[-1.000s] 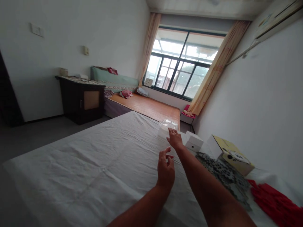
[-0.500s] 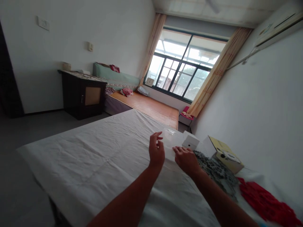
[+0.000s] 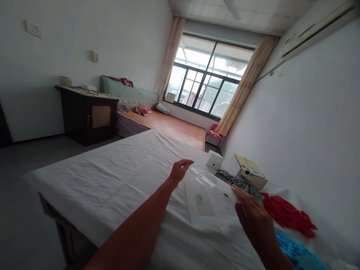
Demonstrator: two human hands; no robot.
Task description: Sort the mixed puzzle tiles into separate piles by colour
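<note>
A clear, shiny plastic bag (image 3: 206,197) is stretched between my hands above the white-covered table; a pale rectangle and a small dark mark show on or through it. My left hand (image 3: 179,171) pinches its far left corner between thumb and fingers. At the bag's right edge, my right hand (image 3: 251,210) has its fingers closed together on the plastic, the thumb side partly hidden. Just beyond the bag stands a small white box (image 3: 215,160). A dark patterned cloth (image 3: 239,183) lies to the right of it.
A yellow and white box (image 3: 250,170) stands on the table's right side, near red cloth (image 3: 287,215) and blue cloth (image 3: 298,251). White cloth (image 3: 112,180) covers the table. Beyond are a bed (image 3: 171,125) and a dark cabinet (image 3: 90,116).
My hands have moved apart, the right one nearer and to the right, spreading the clear plastic bag between them. My left hand has closed to a pinch. The view has shifted rightward.
</note>
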